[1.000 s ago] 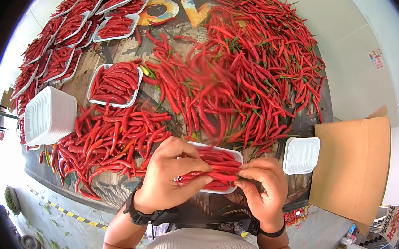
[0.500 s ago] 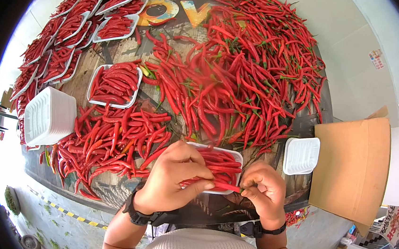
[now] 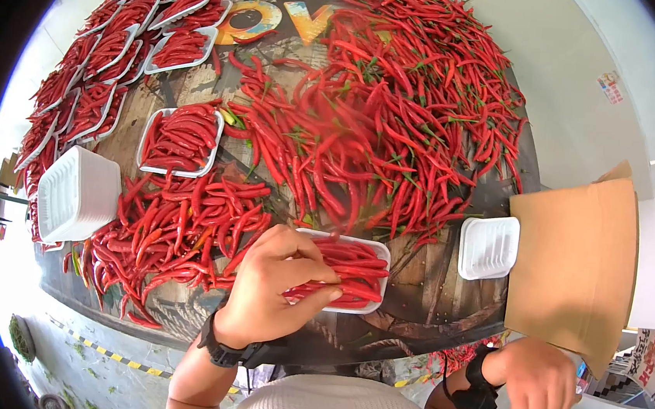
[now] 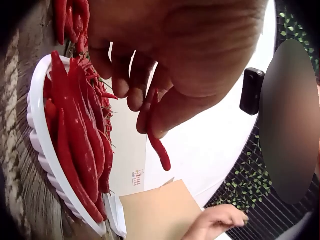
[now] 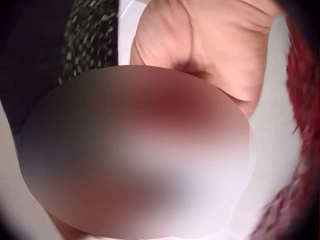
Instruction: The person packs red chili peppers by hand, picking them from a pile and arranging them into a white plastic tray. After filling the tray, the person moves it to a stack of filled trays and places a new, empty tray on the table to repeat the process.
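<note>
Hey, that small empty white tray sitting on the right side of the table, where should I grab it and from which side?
Take the empty white tray by its right-hand rim, coming in from the right. That edge faces the cardboard and looks free of chillies, while the chilli pile crowds its far left side. It lies flat, so a thumb-over, fingers-under pinch on the rim probably works; your right hand is nearest.
</note>
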The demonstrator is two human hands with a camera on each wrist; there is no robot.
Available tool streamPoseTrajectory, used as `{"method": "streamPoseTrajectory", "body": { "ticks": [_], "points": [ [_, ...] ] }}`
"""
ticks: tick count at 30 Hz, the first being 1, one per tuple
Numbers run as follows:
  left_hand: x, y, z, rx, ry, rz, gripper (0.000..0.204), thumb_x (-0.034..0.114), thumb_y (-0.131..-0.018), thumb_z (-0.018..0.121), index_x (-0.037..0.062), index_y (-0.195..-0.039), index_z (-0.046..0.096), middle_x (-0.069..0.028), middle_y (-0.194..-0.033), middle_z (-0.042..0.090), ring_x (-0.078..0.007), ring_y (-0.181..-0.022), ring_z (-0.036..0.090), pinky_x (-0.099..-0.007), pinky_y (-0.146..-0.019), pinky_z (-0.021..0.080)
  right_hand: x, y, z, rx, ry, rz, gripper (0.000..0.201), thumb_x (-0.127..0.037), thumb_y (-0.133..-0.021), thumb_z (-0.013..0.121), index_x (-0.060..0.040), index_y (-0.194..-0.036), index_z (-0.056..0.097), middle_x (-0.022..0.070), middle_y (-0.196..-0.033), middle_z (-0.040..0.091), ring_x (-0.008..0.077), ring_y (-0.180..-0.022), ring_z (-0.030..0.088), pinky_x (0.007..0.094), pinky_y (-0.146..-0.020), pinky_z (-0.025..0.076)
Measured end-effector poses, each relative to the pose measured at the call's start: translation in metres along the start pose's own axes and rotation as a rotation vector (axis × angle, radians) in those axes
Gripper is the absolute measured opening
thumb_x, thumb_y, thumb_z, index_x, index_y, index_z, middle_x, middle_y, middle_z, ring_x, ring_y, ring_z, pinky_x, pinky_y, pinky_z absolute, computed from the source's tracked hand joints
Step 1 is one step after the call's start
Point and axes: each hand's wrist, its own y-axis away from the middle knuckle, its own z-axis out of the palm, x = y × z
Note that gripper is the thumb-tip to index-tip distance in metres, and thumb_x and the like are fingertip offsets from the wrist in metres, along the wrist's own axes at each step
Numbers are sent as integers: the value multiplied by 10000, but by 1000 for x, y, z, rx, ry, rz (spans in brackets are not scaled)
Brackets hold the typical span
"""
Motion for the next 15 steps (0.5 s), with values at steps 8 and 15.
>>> {"method": "streamPoseTrajectory", "body": {
  "ticks": [8,15],
  "points": [
    [-2,-3,6,-17,-97,71,189,129,-689,865,109,-849,767,-32,-895,642,-256,-839,611,-395,-761,495,84,8,-11,603,1662,963,314,-122,-708,885,-40,-962,719,93,-930,707,295,-840,661,395,-720,505],
    [0,-1,14,-20,-132,96,213,146,-674,858,121,-862,763,-19,-900,634,-253,-858,618,-404,-793,510,98,32,-22,426,1866,937,294,-88,-722,862,-57,-978,720,81,-932,678,295,-849,632,398,-720,487]
  ]
}}
